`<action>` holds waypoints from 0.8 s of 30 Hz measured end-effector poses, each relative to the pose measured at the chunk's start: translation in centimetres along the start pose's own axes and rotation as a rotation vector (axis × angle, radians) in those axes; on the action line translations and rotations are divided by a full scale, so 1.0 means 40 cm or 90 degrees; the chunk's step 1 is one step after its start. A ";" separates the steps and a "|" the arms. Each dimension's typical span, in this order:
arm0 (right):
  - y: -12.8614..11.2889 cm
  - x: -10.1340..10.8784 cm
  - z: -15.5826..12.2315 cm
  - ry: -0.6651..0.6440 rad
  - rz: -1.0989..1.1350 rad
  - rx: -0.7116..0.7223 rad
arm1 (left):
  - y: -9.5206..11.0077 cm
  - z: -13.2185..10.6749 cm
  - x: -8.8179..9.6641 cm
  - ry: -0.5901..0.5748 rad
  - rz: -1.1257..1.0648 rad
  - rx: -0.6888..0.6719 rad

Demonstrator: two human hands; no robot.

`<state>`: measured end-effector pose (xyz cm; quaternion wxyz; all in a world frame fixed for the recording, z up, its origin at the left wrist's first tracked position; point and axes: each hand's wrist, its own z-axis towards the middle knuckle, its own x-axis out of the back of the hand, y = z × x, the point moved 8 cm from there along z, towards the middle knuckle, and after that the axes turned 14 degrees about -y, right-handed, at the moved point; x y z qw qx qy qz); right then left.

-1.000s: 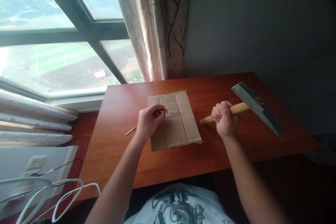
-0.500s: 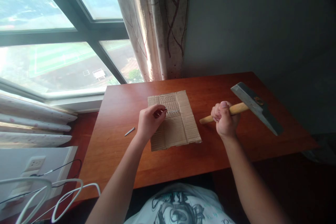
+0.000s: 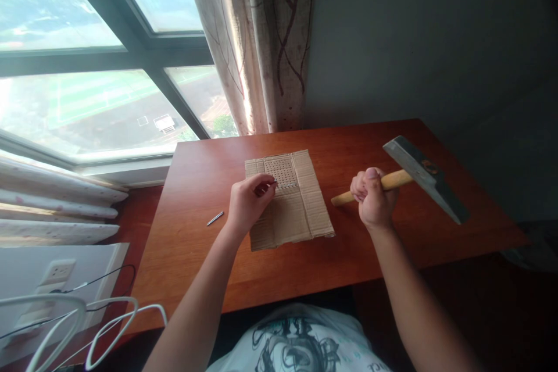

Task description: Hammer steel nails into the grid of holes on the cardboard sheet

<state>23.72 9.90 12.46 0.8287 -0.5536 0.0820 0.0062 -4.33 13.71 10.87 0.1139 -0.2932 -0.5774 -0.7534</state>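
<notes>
My right hand [image 3: 375,197] is wrapped round the wooden handle of a hammer [image 3: 429,173], held up over the right part of the table, its grey metal head pointing away to the right. Over the left part of a flat piece of cardboard [image 3: 290,221], my left hand [image 3: 253,197] is closed in a pinch. A tiny dark tip shows at its fingertips, but what it holds is mostly hidden. Just beyond those fingers the cardboard bears a grid of small holes [image 3: 281,171], with shiny bits along its near edge. Left of my left wrist lies a short, thin metal rod [image 3: 215,218].
The reddish-brown wooden table [image 3: 187,267] stands against a window [image 3: 104,99] and a patterned curtain [image 3: 261,40]. White cables [image 3: 91,314] loop at the lower left, near a wall socket [image 3: 60,271]. A dark wall rises behind the table.
</notes>
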 end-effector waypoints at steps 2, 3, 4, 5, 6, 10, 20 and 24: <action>0.000 0.000 0.001 0.000 0.006 0.000 | 0.000 -0.002 -0.001 0.000 -0.001 -0.001; 0.000 0.000 0.002 0.001 0.011 0.001 | 0.000 -0.003 -0.002 -0.001 0.000 -0.002; 0.000 0.000 0.002 0.003 0.015 0.002 | -0.001 -0.004 -0.003 -0.001 0.001 -0.003; 0.000 -0.001 0.003 0.003 0.018 0.001 | -0.002 -0.005 -0.004 -0.001 0.003 -0.003; 0.000 -0.001 0.003 0.004 0.019 0.000 | -0.003 -0.006 -0.004 0.000 0.007 -0.003; 0.001 -0.004 0.002 0.005 0.009 -0.007 | -0.005 -0.008 -0.009 -0.003 0.031 -0.005; 0.007 -0.021 0.022 -0.034 -0.163 -0.087 | 0.008 -0.009 -0.014 -0.002 0.078 -0.022; 0.007 -0.034 0.034 -0.109 -0.348 -0.155 | 0.009 -0.009 -0.013 0.001 0.070 -0.040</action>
